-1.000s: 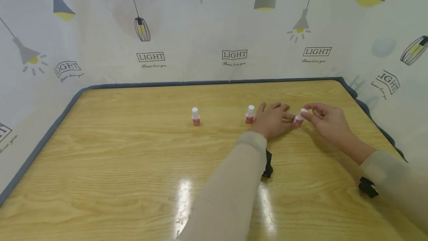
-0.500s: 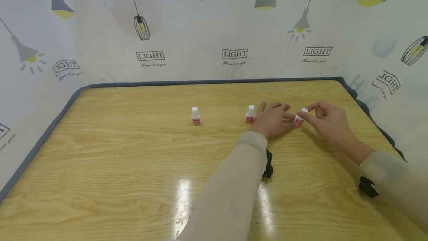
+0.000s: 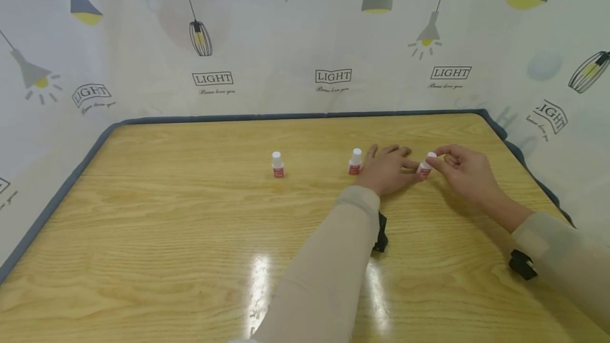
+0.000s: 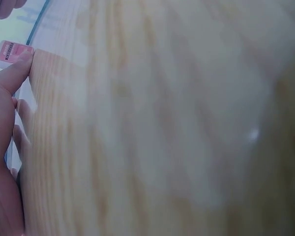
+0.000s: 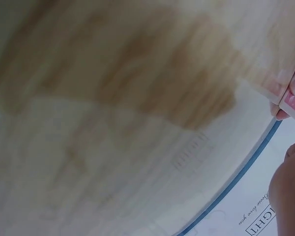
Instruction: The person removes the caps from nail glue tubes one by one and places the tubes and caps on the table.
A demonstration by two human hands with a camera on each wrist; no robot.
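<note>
A small white bottle with a red label [image 3: 424,171] stands slightly tilted on the right part of the table. My left hand [image 3: 387,172] pinches it low down between thumb and index finger, its other fingers spread out. From the right, my right hand [image 3: 469,174] holds the white cap [image 3: 431,155] with thumb and index finger. In the left wrist view, the left thumb [image 4: 17,73] lies against the lower end of the bottle [image 4: 12,53]. The bottle [image 5: 294,104] shows only partly in the right wrist view, at the edge.
A second matching bottle [image 3: 355,163] stands upright just left of my left hand. Farther left stands a third one [image 3: 278,165]. The wood-grain table [image 3: 190,216] has a dark blue edging [image 3: 286,117], with a lamp-patterned wall [image 3: 267,41] behind.
The right thumb and index finger have shifted a little on the cap, one way and then back. The left hand keeps its place, and the other two bottles have not moved.
</note>
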